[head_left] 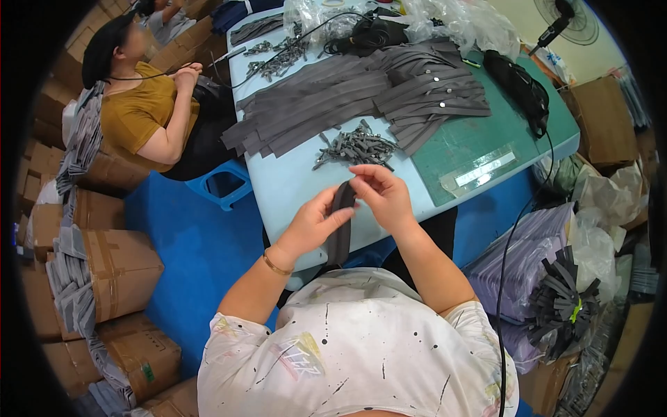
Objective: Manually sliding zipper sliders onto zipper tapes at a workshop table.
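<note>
A dark grey zipper tape (pixel 339 240) hangs from my hands at the near edge of the table. My left hand (pixel 309 224) is closed round it below its top end, with the thumb laid across. At that top end my right hand (pixel 386 200) pinches with thumb and forefinger; whether a small slider is between them is hidden. Just beyond my hands lies a heap of small grey zipper sliders with pulls (pixel 358 147). Farther off, many long dark grey zipper tapes (pixel 313 101) are spread in overlapping rows, with a few round shiny pieces (pixel 442 104) on them.
The light blue table (pixel 278 191) carries a green mat (pixel 462 163) at right, a black bag (pixel 520 90) and clear plastic (pixel 479 28). A co-worker in a mustard shirt (pixel 142 111) sits at left beside a blue stool (pixel 221 187). Cardboard boxes (pixel 121 267) and bundled tapes (pixel 566 302) flank me.
</note>
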A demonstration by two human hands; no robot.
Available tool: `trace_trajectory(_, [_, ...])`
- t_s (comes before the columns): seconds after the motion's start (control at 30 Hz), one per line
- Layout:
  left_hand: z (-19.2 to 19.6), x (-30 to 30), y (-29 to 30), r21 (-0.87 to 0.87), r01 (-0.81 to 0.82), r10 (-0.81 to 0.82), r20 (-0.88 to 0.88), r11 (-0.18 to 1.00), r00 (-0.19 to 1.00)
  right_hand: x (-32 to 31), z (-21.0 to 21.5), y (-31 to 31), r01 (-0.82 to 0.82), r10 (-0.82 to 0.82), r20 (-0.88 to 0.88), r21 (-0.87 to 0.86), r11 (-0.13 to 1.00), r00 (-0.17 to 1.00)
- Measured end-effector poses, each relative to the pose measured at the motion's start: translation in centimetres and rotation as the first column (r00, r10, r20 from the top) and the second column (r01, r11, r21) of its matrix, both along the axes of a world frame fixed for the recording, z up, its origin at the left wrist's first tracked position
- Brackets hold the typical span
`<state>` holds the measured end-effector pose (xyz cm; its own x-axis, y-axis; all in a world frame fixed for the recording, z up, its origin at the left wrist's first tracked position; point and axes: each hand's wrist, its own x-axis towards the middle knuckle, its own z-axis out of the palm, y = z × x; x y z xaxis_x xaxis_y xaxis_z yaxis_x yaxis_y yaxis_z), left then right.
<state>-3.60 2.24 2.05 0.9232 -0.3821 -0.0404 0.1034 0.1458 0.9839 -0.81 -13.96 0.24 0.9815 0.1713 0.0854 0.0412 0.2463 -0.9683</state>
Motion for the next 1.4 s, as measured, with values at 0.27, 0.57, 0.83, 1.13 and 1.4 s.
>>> trace_trajectory(0.27, [1.8, -1.2, 5.5, 0.143, 0.280, -0.237, -0.259, 0.949, 0.936, 2.6, 1.2, -7.0, 0.458, -0.460, -0.005, 0.089, 0.884, 0.888])
trace_trajectory(0.57, [0.0, 1.1, 9.5, 0.032, -0.544, 0.545, -0.052, 0.839, 0.837, -2.9, -0.8, -9.9, -0.036, 0.004, -0.060, -0.550, 0.834, 0.998])
trace_trajectory(0.83, [1.0, 1.9, 5.3, 0.083, -0.359, 0.355, 0.059, 0.930, 0.933, -2.5, 4.3, -3.9, 0.022, 0.225, 0.289, -0.658, 0.753, 0.931])
trace_trajectory(1.13, [1.7, -0.3, 2.1, 0.596, -0.176, -0.167, 0.475, 0.784, 0.864, -2.4, 2.3, -0.4, 0.118, 0.119, 0.473, -0.441, 0.890, 0.873])
trace_trajectory(1.4, [1.5, -1.1, 1.8, 0.647, -0.168, -0.301, 0.548, 0.744, 0.780, -3.5, 1.0, -1.3, 0.066, 0.160, 0.413, -0.481, 0.874, 0.896])
